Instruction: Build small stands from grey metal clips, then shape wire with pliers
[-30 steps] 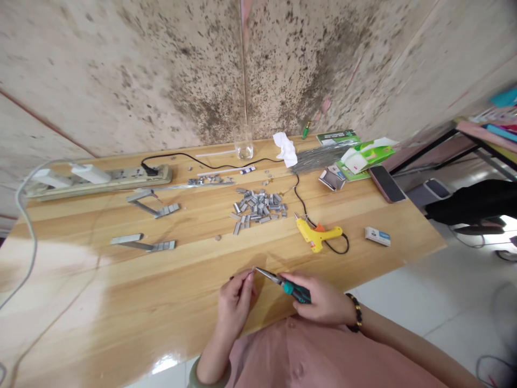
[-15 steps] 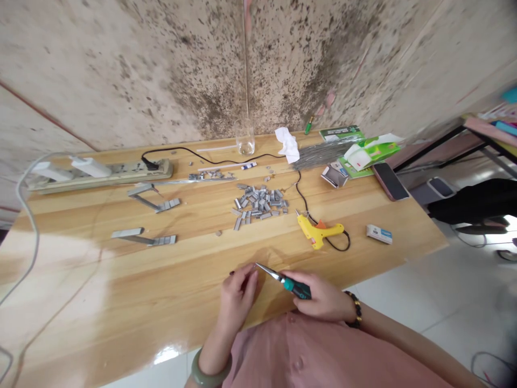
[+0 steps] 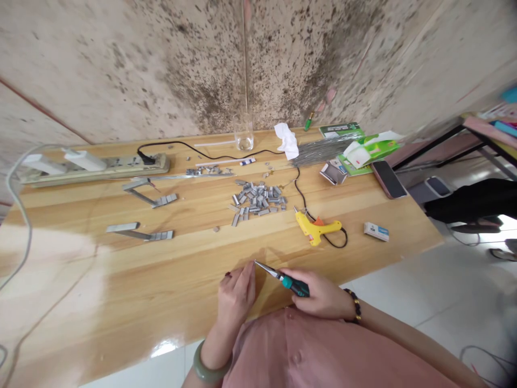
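Observation:
Closed around the dark green handle of long-nose pliers (image 3: 293, 283) is my right hand (image 3: 321, 293). The pliers point up and left, their tips meeting the fingertips of my left hand (image 3: 236, 293). Those left fingers are pinched together; anything between them is too small or hidden to make out. Farther up the table lies a loose pile of grey metal staples (image 3: 258, 198), some in short strips. To the right of the pile rests a yellow hot glue gun (image 3: 317, 227) on its side, its black cord looping behind it.
Two bent grey staple-strip shapes (image 3: 141, 233) sit on the left of the wooden table. A power strip (image 3: 121, 166), a glass (image 3: 244, 141), a bundle of thin wires (image 3: 319, 151) and a phone (image 3: 388, 179) line the back. A small box (image 3: 376, 231) lies right.
The left hand has turned slightly and its fingers are drawn closer together at the plier tips. The whole view has shifted a little; the pliers stay in the right hand.

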The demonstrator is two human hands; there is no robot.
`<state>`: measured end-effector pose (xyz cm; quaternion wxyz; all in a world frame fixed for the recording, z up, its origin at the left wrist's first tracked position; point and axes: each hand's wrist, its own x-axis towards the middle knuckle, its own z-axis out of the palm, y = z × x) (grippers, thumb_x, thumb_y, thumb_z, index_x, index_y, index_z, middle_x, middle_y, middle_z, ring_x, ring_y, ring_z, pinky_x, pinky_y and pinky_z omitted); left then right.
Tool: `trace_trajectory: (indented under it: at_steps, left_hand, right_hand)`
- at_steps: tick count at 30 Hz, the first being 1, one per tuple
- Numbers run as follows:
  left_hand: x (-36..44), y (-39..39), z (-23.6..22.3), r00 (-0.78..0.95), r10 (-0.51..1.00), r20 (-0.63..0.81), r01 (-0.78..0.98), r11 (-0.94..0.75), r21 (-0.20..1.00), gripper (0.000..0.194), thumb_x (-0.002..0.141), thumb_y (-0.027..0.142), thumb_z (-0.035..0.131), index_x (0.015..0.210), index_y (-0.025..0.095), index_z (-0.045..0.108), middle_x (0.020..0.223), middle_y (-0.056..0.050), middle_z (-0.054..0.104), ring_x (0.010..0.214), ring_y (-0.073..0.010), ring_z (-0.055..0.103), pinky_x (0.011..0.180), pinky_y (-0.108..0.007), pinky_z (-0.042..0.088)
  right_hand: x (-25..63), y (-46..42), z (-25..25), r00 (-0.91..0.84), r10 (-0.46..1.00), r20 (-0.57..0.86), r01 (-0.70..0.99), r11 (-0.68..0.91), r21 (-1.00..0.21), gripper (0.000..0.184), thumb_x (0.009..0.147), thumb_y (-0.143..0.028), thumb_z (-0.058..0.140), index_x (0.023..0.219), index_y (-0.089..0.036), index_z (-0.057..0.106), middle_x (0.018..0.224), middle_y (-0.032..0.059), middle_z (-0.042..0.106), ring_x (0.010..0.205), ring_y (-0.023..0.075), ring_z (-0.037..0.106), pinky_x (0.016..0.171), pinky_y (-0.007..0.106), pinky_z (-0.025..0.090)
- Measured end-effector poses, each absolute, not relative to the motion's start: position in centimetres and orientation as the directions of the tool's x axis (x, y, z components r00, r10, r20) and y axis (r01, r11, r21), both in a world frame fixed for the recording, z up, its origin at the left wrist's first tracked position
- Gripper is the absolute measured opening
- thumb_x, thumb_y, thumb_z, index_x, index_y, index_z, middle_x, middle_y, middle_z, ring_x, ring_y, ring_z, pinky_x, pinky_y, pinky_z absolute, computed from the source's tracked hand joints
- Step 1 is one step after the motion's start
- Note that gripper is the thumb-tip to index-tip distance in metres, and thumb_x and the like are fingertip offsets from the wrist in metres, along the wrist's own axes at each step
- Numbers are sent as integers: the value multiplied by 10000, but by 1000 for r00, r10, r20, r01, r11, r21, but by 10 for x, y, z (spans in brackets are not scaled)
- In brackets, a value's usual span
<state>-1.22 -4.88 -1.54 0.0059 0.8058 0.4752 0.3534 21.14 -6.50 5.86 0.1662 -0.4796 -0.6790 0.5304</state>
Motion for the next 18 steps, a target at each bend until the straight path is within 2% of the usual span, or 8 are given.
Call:
trace_trajectory:
  at_steps: [3, 8, 13, 18]
  left_hand:
    - [-11, -49, -12, 281, 803, 526, 732, -534, 423, 193, 875, 103, 532, 1052, 124, 605, 739, -67, 708, 576, -150, 637, 564, -257, 469]
    - [-14, -47, -5, 227, 896, 381, 598, -437, 672, 154, 897, 166, 512, 954, 134, 650, 682, -38, 693, 576, -135, 636, 568, -225, 477]
    - [-16, -46, 3, 193, 969, 157, 451, -230, 862, 181, 905, 227, 503, 859, 156, 663, 584, 13, 622, 531, -111, 587, 548, -203, 450]
    - [-16, -48, 3, 206, 978, -38, 298, -26, 954, 253, 910, 289, 491, 749, 156, 634, 525, 32, 530, 476, -90, 484, 505, -196, 399]
  right_hand:
    - [212, -65, 57, -490, 826, -280, 479, -14, -878, 674, 708, -72, 541, 1361, -228, 486, 1187, 53, 652, 1070, 226, 606, 904, 304, 465]
    - [212, -65, 52, -495, 825, -273, 459, -19, -888, 688, 696, -68, 545, 1364, -220, 484, 1271, 63, 610, 1116, 231, 588, 947, 322, 448]
    - [214, -64, 51, -514, 806, -294, 467, -25, -884, 682, 707, -96, 573, 1371, -216, 473, 1265, 65, 613, 1108, 236, 592, 933, 327, 457]
    - [215, -66, 51, -531, 798, -286, 448, -22, -894, 668, 726, -130, 593, 1376, -208, 461, 1296, 75, 589, 1147, 247, 566, 964, 344, 440]
